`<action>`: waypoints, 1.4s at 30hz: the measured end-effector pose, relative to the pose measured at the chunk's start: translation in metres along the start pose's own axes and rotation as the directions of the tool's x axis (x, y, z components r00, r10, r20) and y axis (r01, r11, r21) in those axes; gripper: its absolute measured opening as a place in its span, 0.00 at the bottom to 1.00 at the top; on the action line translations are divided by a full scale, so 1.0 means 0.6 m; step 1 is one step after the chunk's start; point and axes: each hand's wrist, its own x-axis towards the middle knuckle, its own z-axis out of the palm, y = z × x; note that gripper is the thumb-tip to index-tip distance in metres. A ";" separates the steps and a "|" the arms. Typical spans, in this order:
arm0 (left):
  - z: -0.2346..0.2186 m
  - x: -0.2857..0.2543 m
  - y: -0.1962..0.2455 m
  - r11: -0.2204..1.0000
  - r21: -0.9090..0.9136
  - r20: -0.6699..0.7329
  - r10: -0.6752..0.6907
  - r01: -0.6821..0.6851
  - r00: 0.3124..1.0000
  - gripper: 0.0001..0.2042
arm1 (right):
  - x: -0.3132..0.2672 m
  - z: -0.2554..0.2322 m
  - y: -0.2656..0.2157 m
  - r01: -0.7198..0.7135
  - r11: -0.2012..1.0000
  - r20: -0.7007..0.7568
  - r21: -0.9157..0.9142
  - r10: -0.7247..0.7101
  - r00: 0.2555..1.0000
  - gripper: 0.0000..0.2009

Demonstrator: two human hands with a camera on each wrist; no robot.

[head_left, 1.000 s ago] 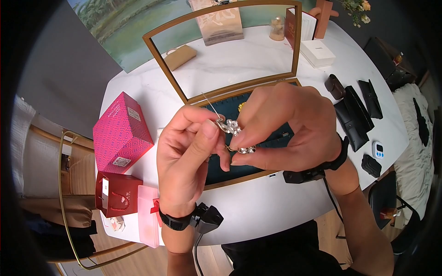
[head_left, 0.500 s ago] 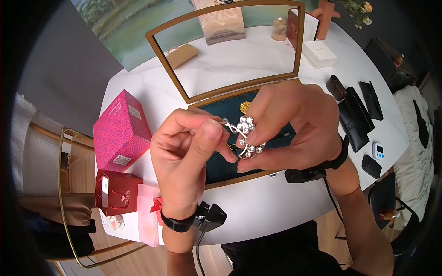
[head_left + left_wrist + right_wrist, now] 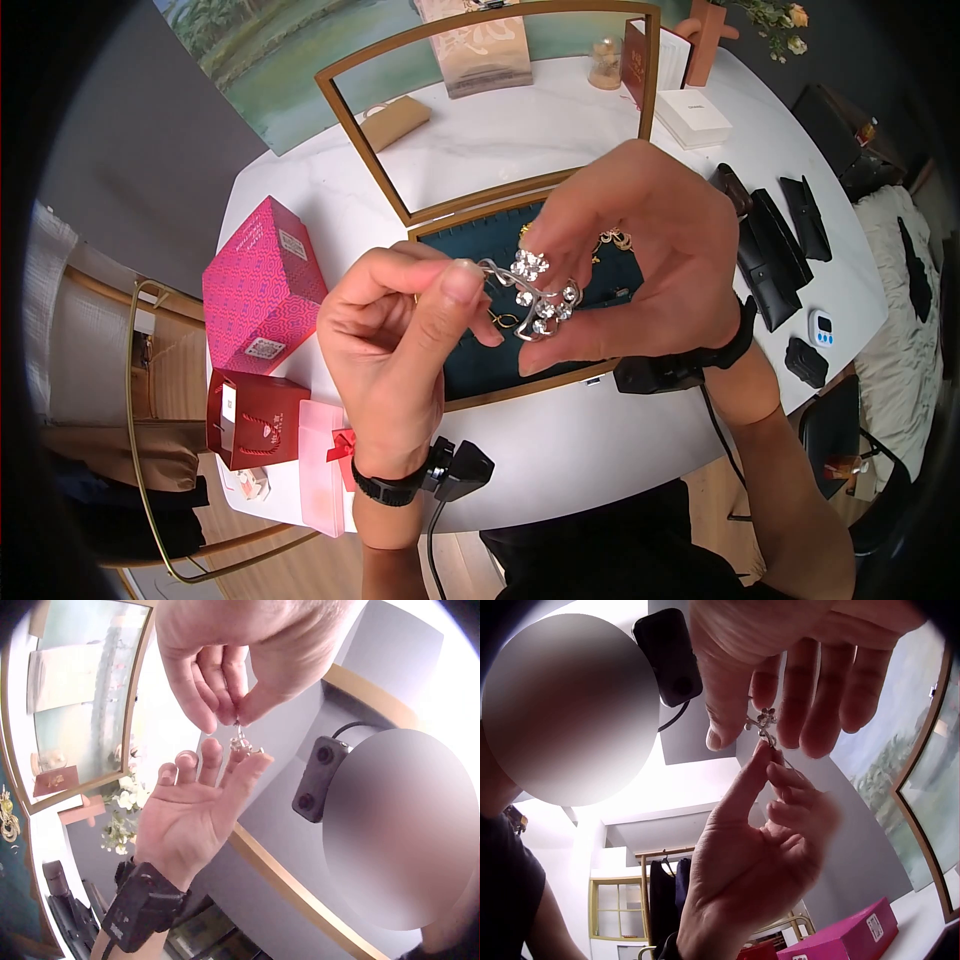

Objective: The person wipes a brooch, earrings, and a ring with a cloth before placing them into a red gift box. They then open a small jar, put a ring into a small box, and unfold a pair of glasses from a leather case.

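Observation:
Thumb and index finger of my left hand [image 3: 390, 335] pinch one end of a silver brooch [image 3: 545, 300] with clear crystal flowers on curved stems. My right hand [image 3: 655, 265] curves around its other end, thumb and index finger spread apart with the flowers between them. In the right wrist view the brooch [image 3: 766, 718] stands above the left fingertips. Below both hands lies a wood-framed jewellery case [image 3: 530, 387] with a dark green lining, its glass lid [image 3: 400, 190] raised. Gold jewellery [image 3: 613, 240] shows inside it, partly hidden by the hands.
A pink patterned box [image 3: 262, 285], a red gift bag [image 3: 255, 420] and a pale pink box [image 3: 320, 470] stand at the left. Black cases [image 3: 770, 260] and a small white timer [image 3: 821, 327] lie right. A white box [image 3: 692, 117] sits behind.
The brooch has turned so its flowers face the camera, and the thin pin no longer shows in the head view. The right hand's fingers have spread off the flowers; the left keeps its pinch.

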 end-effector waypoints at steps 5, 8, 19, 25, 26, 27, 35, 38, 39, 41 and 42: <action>0.000 0.000 0.000 1.000 0.004 -0.010 -0.008 0.008 1.000 0.03 | 0.002 -0.002 0.004 -0.006 1.000 0.005 -0.020 0.006 1.000 0.31; 0.003 0.000 0.000 1.000 0.007 -0.012 -0.007 0.007 1.000 0.03 | 0.002 -0.003 0.007 0.001 0.999 0.034 -0.033 0.000 0.999 0.32; 0.002 -0.001 0.000 0.999 0.035 -0.020 -0.003 0.004 1.000 0.03 | 0.004 -0.005 0.012 0.020 0.997 0.066 -0.076 -0.015 0.998 0.28; 0.002 0.000 -0.001 0.999 0.051 -0.005 0.016 -0.016 1.000 0.03 | 0.003 -0.004 0.014 0.028 0.997 0.047 -0.076 -0.025 0.999 0.27; 0.002 0.000 -0.001 0.998 0.052 -0.004 0.019 -0.019 1.000 0.04 | 0.003 -0.004 0.014 0.028 0.997 0.047 -0.077 -0.025 0.999 0.27; 0.002 0.000 -0.001 0.998 0.052 -0.003 0.022 -0.021 1.000 0.04 | 0.003 -0.005 0.015 0.033 0.997 0.044 -0.072 -0.030 0.999 0.27; 0.003 0.000 -0.001 0.998 0.062 -0.009 0.013 -0.013 1.000 0.04 | 0.003 -0.005 0.017 0.053 0.997 0.040 -0.062 -0.051 0.998 0.25; 0.003 0.000 -0.003 0.998 0.063 -0.006 0.015 -0.014 1.000 0.04 | 0.002 -0.003 0.017 0.036 0.998 0.029 -0.044 -0.034 0.999 0.24; 0.003 0.000 -0.003 0.998 0.061 -0.008 0.015 -0.015 1.000 0.04 | 0.003 -0.004 0.017 0.044 0.998 0.029 -0.045 -0.042 0.999 0.24; 0.003 0.000 -0.003 0.999 0.053 -0.006 0.009 -0.008 1.000 0.04 | 0.003 -0.004 0.017 0.052 0.998 0.030 -0.046 -0.050 0.998 0.24; 0.003 0.000 -0.003 0.999 0.046 -0.005 0.002 -0.002 1.000 0.05 | 0.003 -0.004 0.018 0.058 0.997 0.034 -0.053 -0.056 0.998 0.24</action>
